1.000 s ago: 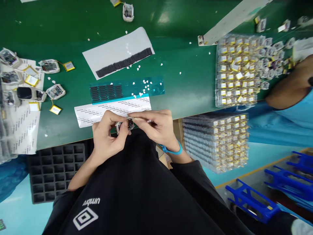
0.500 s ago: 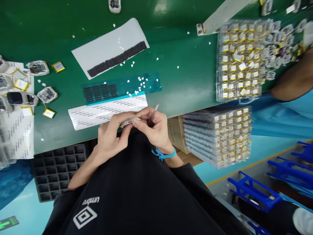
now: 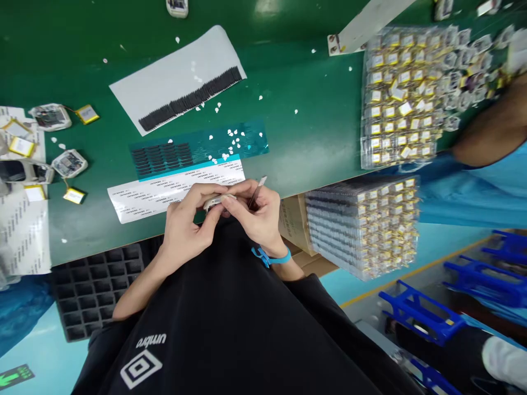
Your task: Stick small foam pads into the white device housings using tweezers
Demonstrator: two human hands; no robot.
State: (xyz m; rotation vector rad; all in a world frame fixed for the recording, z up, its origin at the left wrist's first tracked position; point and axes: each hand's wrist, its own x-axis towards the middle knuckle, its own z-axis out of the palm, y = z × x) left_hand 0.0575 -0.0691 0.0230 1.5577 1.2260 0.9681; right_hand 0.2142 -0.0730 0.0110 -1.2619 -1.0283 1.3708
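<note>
A small white device casing (image 3: 214,202) is pinched between both hands at the table's front edge. My left hand (image 3: 190,222) grips its left side with thumb and fingers. My right hand (image 3: 260,215) presses its thumb on the casing's right side and also holds a thin metal tool (image 3: 257,191), tip pointing up. Just beyond the hands lies a white printed sheet (image 3: 140,200). Behind it is a teal film (image 3: 201,151) with black strips and small white dots. Farther back, a white sheet (image 3: 181,71) carries a row of black pieces.
Opened devices (image 3: 51,117) with yellow-edged batteries lie at the left. At the right are a clear tray of batteries (image 3: 397,99), a metal bracket (image 3: 362,27) and a co-worker's arm (image 3: 492,129). Stacked trays (image 3: 362,227) and a black tray (image 3: 99,285) sit below the table edge.
The view has shifted slightly, so the table items appear a little farther left. The casing has tilted slightly between my fingers; both hands keep their hold.
</note>
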